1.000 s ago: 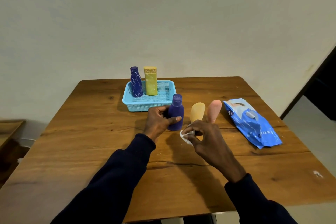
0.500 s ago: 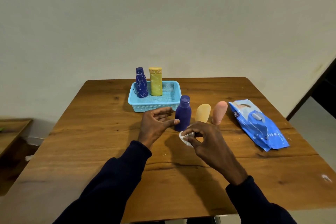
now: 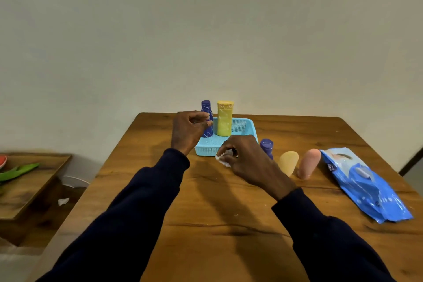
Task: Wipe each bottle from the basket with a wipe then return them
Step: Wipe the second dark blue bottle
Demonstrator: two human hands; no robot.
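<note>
One wipe [image 3: 222, 160] within right hand [image 3: 248, 159]

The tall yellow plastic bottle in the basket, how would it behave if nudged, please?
The tall yellow plastic bottle looks narrow and upright, so probably tips easily. It stands beside the patterned dark blue bottle, which it might knock.

The right hand [image 3: 248, 158] hides most of the purple bottle [image 3: 267, 145] and wipe [image 3: 221, 159]; the left hand [image 3: 186, 130] partly covers the patterned bottle [image 3: 206, 106].

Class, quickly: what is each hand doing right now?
Left hand: fingers curled at the patterned blue bottle; grip cannot be told.
Right hand: closed, pinching the wipe.
</note>
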